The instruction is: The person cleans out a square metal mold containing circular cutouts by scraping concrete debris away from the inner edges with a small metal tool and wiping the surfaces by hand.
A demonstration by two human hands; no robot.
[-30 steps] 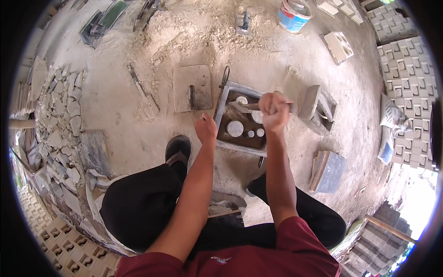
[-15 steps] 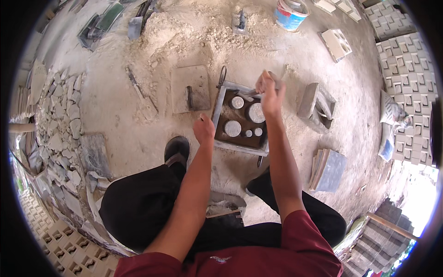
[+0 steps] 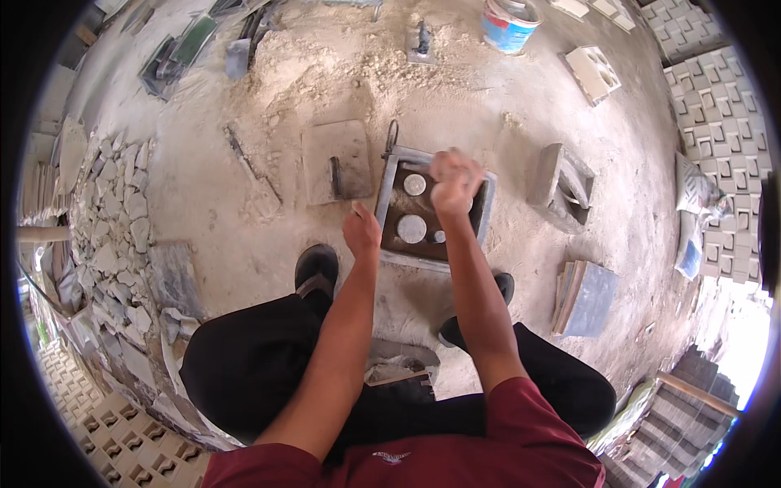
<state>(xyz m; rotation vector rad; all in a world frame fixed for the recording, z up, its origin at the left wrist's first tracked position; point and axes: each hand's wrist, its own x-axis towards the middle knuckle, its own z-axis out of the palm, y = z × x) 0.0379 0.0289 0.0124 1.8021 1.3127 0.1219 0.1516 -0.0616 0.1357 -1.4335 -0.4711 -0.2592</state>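
A square metal mould (image 3: 385, 191) sits on the floor in front of me, with dark material inside and several round pale discs (image 3: 411, 228) standing in it. Over its far right part is my right hand (image 3: 455, 180), closed and smeared by motion. A grey, blade-like tool, seemingly a small trowel, is in that hand; the hand hides most of it and some discs. My left hand (image 3: 362, 231) is curled closed beside the mould's left rim, thumb up. Whether it grips anything is hidden.
Left of the mould lies a flat plate with a handle (image 3: 337, 159). A hollow grey block (image 3: 561, 189) and leaning slabs (image 3: 587, 299) are at right. Farther off are loose sand (image 3: 301, 61) and a blue bucket (image 3: 510, 28). Broken stone pieces (image 3: 110, 220) line the left.
My right hand has swept left, from the mould's right rim to over its far part, covering the large disc. My left hand stays by the left rim.
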